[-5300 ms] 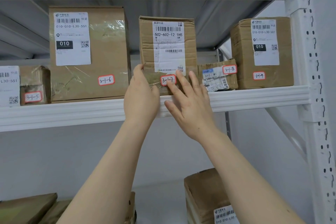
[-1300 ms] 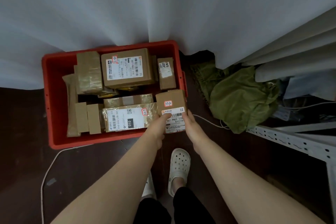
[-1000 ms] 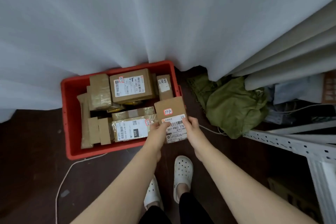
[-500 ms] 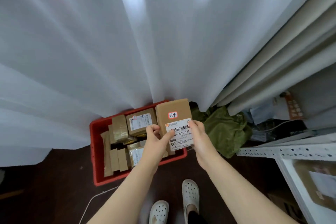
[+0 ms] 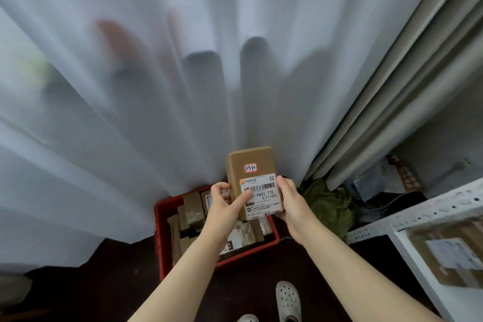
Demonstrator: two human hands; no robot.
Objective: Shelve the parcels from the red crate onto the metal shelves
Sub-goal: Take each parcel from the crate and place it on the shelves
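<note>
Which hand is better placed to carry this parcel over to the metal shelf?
Right, probably. The right hand and left hand both grip the cardboard parcel above the red crate, but the metal shelf stands on the right hand's side; the left would have to reach across.

Your parcel is matt brown cardboard with a smooth white paper label; your crate is red plastic, the curtain thin white cloth, the shelf white-painted perforated metal
</note>
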